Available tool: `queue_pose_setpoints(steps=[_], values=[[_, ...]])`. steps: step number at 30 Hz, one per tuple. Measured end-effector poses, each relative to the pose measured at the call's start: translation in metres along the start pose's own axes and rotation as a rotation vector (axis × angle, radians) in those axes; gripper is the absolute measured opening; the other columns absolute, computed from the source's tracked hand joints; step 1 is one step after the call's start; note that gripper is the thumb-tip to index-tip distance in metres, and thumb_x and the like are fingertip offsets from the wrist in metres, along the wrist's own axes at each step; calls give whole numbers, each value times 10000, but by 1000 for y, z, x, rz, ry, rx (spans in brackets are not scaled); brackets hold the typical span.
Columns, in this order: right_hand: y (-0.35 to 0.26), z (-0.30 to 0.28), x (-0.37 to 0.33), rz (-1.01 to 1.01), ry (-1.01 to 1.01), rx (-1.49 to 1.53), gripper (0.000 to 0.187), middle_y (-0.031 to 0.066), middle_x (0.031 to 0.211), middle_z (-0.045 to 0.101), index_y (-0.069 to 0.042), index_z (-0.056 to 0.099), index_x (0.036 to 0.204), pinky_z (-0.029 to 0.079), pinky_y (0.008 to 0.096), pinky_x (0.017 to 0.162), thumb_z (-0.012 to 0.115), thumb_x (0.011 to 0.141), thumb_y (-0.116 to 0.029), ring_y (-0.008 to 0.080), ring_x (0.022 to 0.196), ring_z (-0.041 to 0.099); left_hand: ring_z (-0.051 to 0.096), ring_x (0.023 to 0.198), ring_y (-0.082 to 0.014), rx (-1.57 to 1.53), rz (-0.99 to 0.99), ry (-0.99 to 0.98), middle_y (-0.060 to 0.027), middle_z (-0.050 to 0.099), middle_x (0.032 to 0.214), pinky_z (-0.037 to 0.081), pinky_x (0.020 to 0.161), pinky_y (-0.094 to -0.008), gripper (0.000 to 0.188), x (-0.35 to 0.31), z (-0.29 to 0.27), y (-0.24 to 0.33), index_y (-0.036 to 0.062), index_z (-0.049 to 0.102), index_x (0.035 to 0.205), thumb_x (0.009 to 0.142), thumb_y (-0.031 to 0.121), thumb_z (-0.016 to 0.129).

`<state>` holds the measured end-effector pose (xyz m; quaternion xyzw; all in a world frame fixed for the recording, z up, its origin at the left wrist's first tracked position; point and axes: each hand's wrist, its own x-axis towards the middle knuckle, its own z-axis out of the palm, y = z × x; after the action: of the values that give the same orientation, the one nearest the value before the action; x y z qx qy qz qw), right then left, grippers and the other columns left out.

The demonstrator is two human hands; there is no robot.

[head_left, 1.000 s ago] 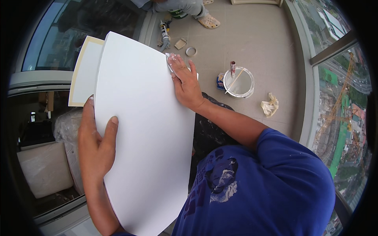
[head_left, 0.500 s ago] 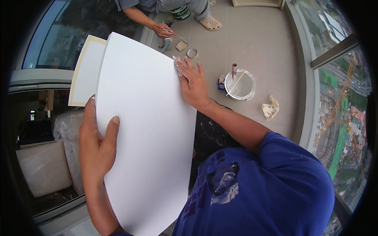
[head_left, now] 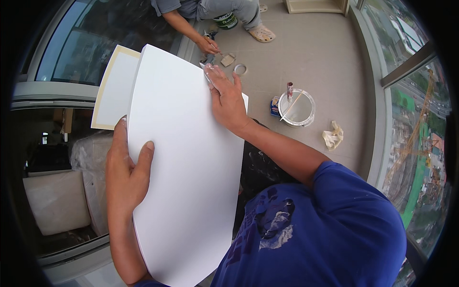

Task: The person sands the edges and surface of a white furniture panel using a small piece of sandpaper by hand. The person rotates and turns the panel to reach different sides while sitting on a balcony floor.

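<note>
A large white panel with a curved outline leans across the front of my body. My left hand grips its left edge, thumb lying on the white face and fingers going behind. On the panel's upper right edge rests my right hand, its fingers together and smeared with white. Something pale shows at those fingertips, too small to name. Behind the panel's upper left side stands a second white board with a yellowish border.
A co-worker's hand holds a thin tool over a tan block. Nearby lies a tape roll. On the floor stand a whitish bucket with a stick across it, a blue box and a crumpled cloth. Windows line the right.
My right hand has slid leftward along the panel's upper edge, uncovering its right corner. My left hand keeps its grip. The co-worker's hand has come nearer the tan block. The whole view has shifted slightly.
</note>
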<state>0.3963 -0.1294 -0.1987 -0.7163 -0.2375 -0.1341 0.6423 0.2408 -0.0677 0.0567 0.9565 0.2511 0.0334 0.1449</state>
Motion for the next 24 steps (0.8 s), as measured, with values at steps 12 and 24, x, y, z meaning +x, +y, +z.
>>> queue_pose_setpoints(steps=[12,24], values=[[37,-1,-20,-115,-67,-83,536,206,1492,603,16,545,1474,350,545,1228,520,941,72,343,1409,559,742,1076,-355,56,36,31,-339,664,1266,601,897,-448,636,-2,5,-18,-86,390,1567,1001,100,614],[130,-54,-45,333,-340,-12,303,256,992,738,-45,708,1272,554,469,847,566,1010,-96,454,918,712,756,1021,-367,49,36,42,-347,668,1246,613,852,-452,651,-8,-1,-10,-86,407,1559,980,113,627]])
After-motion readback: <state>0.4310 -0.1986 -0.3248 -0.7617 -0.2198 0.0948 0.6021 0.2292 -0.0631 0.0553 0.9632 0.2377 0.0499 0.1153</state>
